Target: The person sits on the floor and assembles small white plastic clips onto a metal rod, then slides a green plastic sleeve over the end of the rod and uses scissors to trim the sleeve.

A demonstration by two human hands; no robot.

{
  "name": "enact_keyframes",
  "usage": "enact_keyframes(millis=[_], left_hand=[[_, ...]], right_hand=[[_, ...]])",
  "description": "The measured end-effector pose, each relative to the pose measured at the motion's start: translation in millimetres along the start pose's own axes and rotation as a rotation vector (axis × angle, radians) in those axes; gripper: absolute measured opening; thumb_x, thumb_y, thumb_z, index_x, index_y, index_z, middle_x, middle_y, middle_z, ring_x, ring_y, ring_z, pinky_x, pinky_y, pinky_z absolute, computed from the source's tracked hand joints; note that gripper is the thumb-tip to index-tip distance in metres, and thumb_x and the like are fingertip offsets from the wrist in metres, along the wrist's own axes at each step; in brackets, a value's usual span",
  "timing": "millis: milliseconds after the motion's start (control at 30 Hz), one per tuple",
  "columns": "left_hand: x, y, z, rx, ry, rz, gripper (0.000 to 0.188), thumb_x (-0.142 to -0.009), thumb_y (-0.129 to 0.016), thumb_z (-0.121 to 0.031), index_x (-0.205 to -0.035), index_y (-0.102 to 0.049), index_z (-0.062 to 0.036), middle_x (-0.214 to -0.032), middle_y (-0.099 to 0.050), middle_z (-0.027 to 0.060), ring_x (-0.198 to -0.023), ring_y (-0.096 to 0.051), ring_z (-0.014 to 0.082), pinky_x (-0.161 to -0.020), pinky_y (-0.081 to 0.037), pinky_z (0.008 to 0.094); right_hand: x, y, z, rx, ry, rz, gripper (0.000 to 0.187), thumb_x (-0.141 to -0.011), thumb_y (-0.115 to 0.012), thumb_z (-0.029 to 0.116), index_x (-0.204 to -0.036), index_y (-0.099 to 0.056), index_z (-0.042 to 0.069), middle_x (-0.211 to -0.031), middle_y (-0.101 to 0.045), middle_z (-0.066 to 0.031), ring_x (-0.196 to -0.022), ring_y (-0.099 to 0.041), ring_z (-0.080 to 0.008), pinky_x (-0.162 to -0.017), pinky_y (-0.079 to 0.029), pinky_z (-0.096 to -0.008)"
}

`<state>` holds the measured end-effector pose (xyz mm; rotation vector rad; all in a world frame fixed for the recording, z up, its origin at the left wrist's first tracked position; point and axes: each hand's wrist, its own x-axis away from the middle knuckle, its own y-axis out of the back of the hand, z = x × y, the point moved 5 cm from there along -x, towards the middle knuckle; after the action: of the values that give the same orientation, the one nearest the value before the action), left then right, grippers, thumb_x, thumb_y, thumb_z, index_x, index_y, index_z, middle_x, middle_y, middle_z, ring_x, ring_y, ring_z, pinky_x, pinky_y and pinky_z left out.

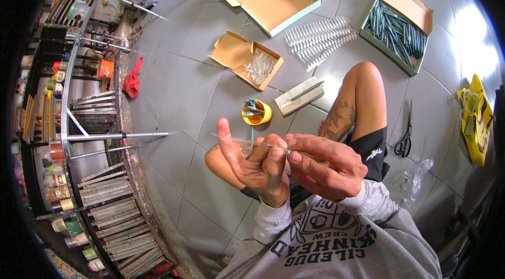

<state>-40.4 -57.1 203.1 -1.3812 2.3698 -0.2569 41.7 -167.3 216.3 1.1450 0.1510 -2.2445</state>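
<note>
My left hand (256, 166) and my right hand (330, 167) meet above my crossed legs, fingertips almost touching. Between them is a thin clear plastic strip (236, 139), its free end running left past my left fingers. The left thumb and bent fingers pinch it, while one finger sticks up. My right thumb and forefinger close on its near end, where a small shiny bit shows; the fingers hide its shape. Beyond my hands stands a yellow cup (265, 116) of dark green sticks. Next to it, a dark green pen-like stick (303, 94) lies on a pale block (292, 104).
An open carton (273, 75) holds clear slivers. Small white pieces (321, 39) lie in rows. A box (418, 64) holds many dark green sticks; another open box (294, 3) stands behind. Scissors (404, 142) and a yellow bag (473, 126) are right, a paint-jar rack (66, 126) left.
</note>
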Motion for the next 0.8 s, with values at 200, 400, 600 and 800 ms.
enact_keyframes(millis=[200,400,600,800], left_hand=[[0.1,-2.5,0.0,0.005,0.007,-0.029,0.093,-0.085,-0.066,0.000,-0.155,-0.005,-0.0033,-0.079,-0.064,0.0059,-0.064,-0.055,0.0078,-0.062,-0.049,0.0202],[0.8,-4.9,-4.6,-0.014,-0.002,-0.051,0.094,-0.082,-0.067,0.002,-0.153,-0.005,0.0001,-0.074,-0.063,0.0042,-0.068,-0.058,0.0104,-0.067,-0.050,0.0223],[2.8,-3.0,-5.4,-0.058,-0.016,-0.098,0.095,-0.081,-0.069,0.001,-0.152,-0.007,-0.0003,-0.075,-0.066,0.0077,-0.065,-0.057,0.0108,-0.067,-0.049,0.0223],[5.0,-4.5,-9.1,-0.112,-0.068,-0.100,0.094,-0.079,-0.066,0.001,-0.152,-0.008,0.0029,-0.076,-0.066,0.0066,-0.065,-0.054,0.0085,-0.066,-0.046,0.0195]], right_hand=[[-0.6,1.4,0.4,0.016,0.001,0.014,0.042,-0.078,-0.075,0.001,-0.118,-0.063,-0.001,-0.109,-0.067,-0.0225,-0.097,-0.070,-0.0344,-0.076,-0.059,-0.0397],[-0.6,2.0,0.4,0.026,0.015,0.008,0.043,-0.077,-0.076,0.001,-0.119,-0.063,-0.002,-0.108,-0.067,-0.0224,-0.095,-0.070,-0.0343,-0.076,-0.059,-0.0400],[-0.8,1.0,0.1,0.030,0.023,-0.003,0.042,-0.077,-0.076,0.001,-0.117,-0.064,-0.002,-0.107,-0.067,-0.0221,-0.095,-0.070,-0.0344,-0.076,-0.059,-0.0399],[-0.1,1.9,-0.4,0.041,0.015,-0.054,0.037,-0.075,-0.078,0.001,-0.111,-0.066,-0.001,-0.106,-0.068,-0.0210,-0.091,-0.071,-0.0338,-0.073,-0.060,-0.0387]])
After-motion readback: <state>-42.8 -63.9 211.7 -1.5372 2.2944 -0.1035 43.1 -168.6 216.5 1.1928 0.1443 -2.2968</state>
